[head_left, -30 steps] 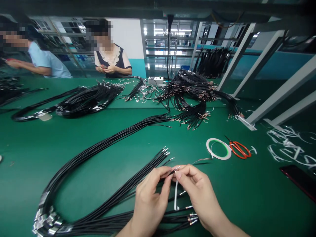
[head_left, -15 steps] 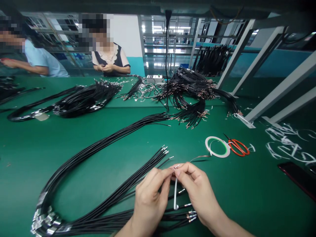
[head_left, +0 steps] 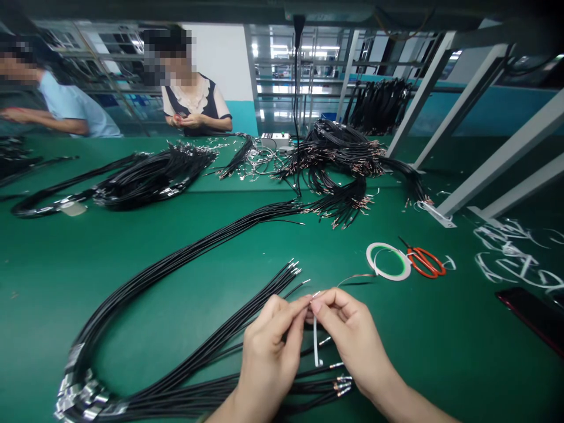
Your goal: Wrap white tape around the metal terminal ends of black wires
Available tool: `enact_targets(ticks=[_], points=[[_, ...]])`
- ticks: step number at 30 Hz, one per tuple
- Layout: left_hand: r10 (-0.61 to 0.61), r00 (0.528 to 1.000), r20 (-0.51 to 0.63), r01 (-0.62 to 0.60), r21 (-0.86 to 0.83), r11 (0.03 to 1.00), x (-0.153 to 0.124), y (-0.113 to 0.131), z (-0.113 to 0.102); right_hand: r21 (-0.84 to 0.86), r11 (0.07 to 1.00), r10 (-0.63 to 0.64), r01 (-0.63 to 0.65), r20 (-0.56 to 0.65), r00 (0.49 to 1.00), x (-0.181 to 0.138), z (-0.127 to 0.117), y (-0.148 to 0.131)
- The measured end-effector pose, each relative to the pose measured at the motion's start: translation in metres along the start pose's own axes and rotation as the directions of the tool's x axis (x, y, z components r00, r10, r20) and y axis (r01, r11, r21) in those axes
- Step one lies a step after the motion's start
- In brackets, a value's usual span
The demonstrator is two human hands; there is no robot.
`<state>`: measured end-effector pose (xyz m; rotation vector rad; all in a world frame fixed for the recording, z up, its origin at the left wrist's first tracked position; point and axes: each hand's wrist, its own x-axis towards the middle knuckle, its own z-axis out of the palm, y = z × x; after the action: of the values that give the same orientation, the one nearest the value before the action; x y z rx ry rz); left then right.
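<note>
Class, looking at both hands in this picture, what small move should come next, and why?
Probably, the right hand should wind the white strip around the silver-tipped cable end while the left hand steadies it: both hands meet right by that tip, and the strip's lower end hangs loose beneath them.

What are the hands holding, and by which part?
The left hand and right hand pinch a cable near its metal tip and, apparently, a white strip by its upper end.

Smooth plastic-looking cables [head_left: 198,396] with shiny metal tips [head_left: 342,386]
</note>
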<state>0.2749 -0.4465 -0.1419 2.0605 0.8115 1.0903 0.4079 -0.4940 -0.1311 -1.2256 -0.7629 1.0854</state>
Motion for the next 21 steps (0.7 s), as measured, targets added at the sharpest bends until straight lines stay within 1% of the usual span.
enact_targets(ticks=[4,10,16,21], points=[[-0.091,0.996,0.006,0.091,-0.043,0.995,0.0018,0.0014,-0.0001,-0.050,0.999,-0.017,0.018,0.016,1.000,0.0018,-0.0004,0.0012],[-0.215,0.976,0.043,0.218,-0.076,0.973,0.0014,0.0000,0.0010,-0.104,0.994,-0.038,0.040,0.023,0.999,0.0031,-0.0008,0.0025],[-0.217,0.975,0.051,0.219,-0.050,0.974,-0.0003,-0.0019,0.0017,-0.073,0.997,-0.033,0.036,0.042,0.999,0.0042,-0.0029,0.0001],[-0.248,0.967,0.056,0.252,-0.081,0.964,-0.0011,-0.0028,0.0032,-0.063,0.998,-0.017,0.020,0.045,0.999,0.0030,-0.0034,-0.0001]])
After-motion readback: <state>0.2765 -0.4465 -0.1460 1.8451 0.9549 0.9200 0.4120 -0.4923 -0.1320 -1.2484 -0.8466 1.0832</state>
